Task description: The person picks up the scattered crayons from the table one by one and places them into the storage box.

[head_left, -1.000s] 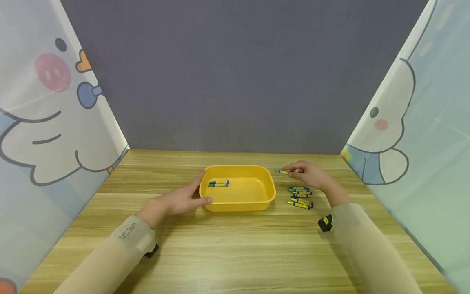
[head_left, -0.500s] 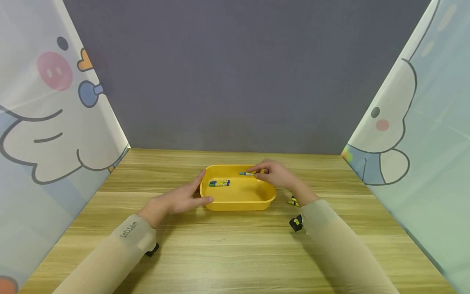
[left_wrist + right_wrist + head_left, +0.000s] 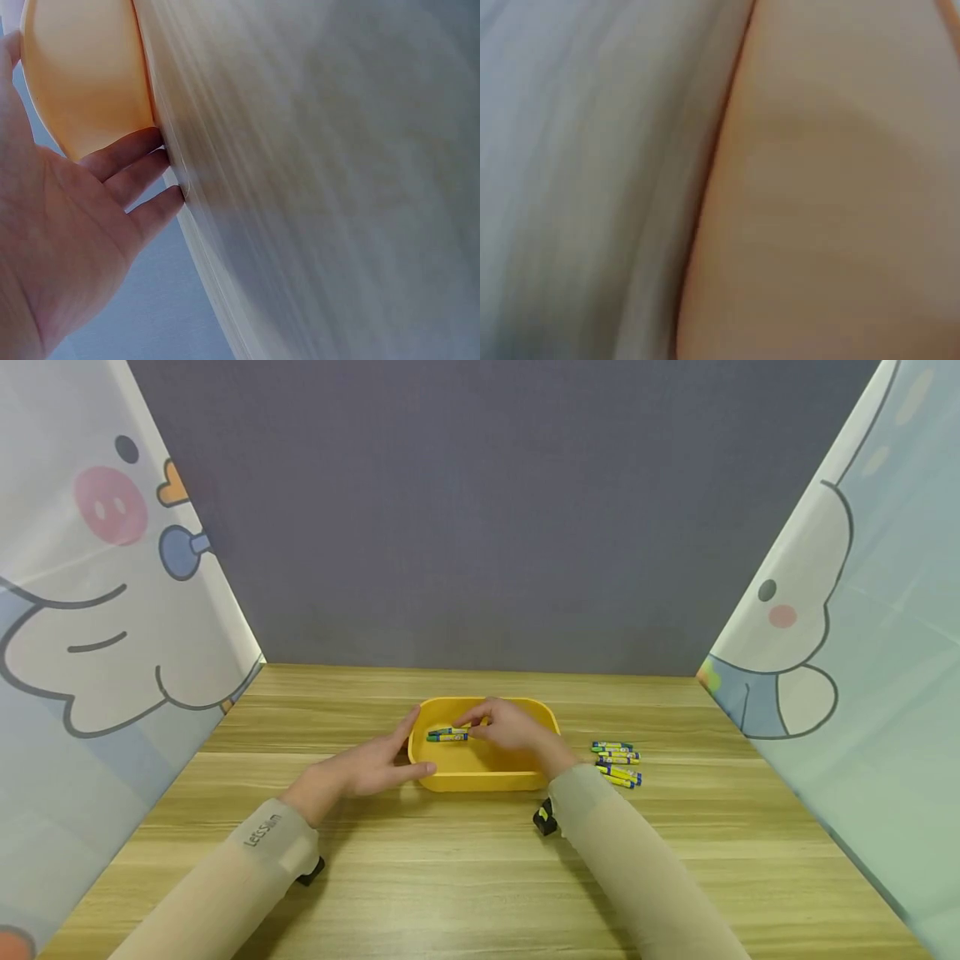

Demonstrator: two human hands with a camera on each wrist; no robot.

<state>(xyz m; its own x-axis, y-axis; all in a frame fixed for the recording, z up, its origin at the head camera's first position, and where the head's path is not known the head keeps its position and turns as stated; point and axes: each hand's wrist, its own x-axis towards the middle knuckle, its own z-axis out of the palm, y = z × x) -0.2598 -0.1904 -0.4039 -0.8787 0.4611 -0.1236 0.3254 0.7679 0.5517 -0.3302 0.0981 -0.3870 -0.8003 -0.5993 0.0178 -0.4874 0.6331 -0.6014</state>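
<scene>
A yellow plastic basket stands on the table. Near its left end, inside, lie crayons with yellow wrappers, the front crayon having a green tip. My right hand reaches in over the basket and pinches another crayon, mostly hidden by the fingers, right at the lying ones. My left hand rests against the basket's left end, thumb by the front rim. In the left wrist view, its fingers lie fairly straight along the outer wall. The right wrist view is blurred and shows only basket wall and table.
Several more crayons lie in a loose group on the wooden table, right of the basket. A grey panel rises behind the table, and cartoon-printed sheets flank both sides.
My right hand has carried a crayon leftward from beside the crayon group, over the basket's right side, to the crayons at its left end. The left hand has stayed in place.
</scene>
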